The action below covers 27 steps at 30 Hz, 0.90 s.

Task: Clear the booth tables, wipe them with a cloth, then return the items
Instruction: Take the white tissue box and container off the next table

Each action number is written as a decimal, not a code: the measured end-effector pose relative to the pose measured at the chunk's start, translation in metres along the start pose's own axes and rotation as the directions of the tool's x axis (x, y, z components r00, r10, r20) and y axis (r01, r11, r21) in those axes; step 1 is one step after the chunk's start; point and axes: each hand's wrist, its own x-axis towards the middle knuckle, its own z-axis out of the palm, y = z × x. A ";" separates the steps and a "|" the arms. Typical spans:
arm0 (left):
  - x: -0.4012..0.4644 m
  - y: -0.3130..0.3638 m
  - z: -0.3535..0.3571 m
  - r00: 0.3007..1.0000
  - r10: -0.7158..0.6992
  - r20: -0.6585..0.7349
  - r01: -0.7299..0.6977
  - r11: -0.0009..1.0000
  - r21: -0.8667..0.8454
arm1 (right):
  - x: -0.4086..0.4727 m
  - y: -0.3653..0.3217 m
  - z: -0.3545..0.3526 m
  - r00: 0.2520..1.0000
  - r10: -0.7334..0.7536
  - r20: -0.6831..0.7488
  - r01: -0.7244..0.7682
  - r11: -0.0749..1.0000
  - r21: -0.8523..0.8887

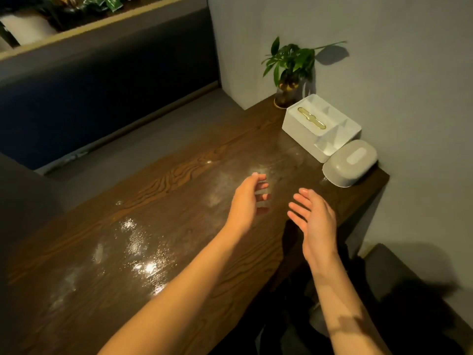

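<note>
1. We see the dark wooden desk (179,190) with wet, shiny streaks across its near half.
2. Our left hand (249,198) hovers above the desk, its grip loosely curled and holding nothing.
3. Our right hand (316,221) hovers beside it, fingers straight and spread, its grip empty.
4. At the far end by the wall stands a white tissue box (321,126), with a small potted plant (289,73) just behind it.
5. A rounded grey container (350,162) sits just beside the box, at the desk's right edge.
</note>
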 end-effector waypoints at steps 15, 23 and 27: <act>0.169 -0.057 0.212 0.985 -0.060 0.160 0.004 0.944 0.329 | 0.256 -0.076 -0.097 0.980 -0.008 -0.197 -0.001 0.999 -0.045; 0.221 -0.090 0.261 0.989 -0.142 0.046 0.124 0.952 0.280 | 0.321 -0.068 -0.123 0.982 0.132 -0.138 -0.150 0.981 -0.126; 0.234 -0.095 0.270 0.986 -0.166 -0.015 0.165 0.958 0.235 | 0.337 -0.063 -0.127 0.976 0.191 -0.100 -0.203 0.972 -0.118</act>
